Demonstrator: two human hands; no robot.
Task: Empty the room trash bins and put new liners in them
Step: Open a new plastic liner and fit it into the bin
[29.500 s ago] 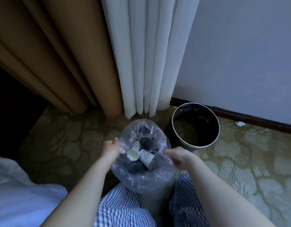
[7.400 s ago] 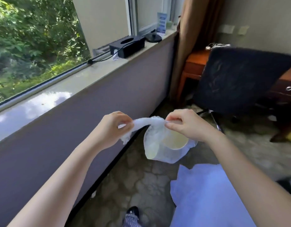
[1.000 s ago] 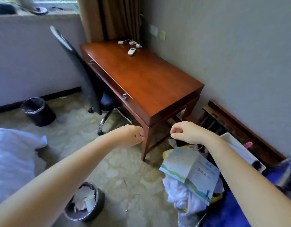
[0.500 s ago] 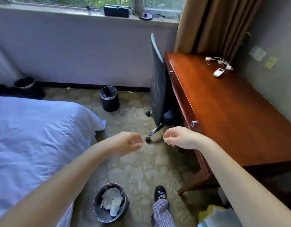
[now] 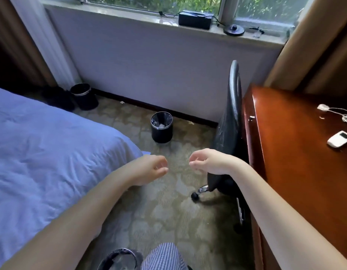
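Note:
Three black trash bins with chrome rims are in the head view. One bin [image 5: 161,127] stands on the carpet below the window wall, with a clear liner and some scraps inside. A second bin [image 5: 83,96] stands farther left by the white curtain. The rim of a third bin [image 5: 118,256] shows at the bottom edge, by my knee. My left hand [image 5: 149,168] and my right hand [image 5: 207,161] hover side by side at mid-frame, fingers loosely curled, holding nothing.
A bed with a pale blue sheet [image 5: 42,162] fills the left. A black office chair [image 5: 229,133] stands against a wooden desk [image 5: 295,152] on the right, which carries a white remote [image 5: 339,141] and a cable. A black box [image 5: 194,20] sits on the windowsill.
My view has swung left and moved toward the window wall; the middle bin looks nearer. The bin at my feet has slid to the bottom edge. Both hands stay raised and hold nothing.

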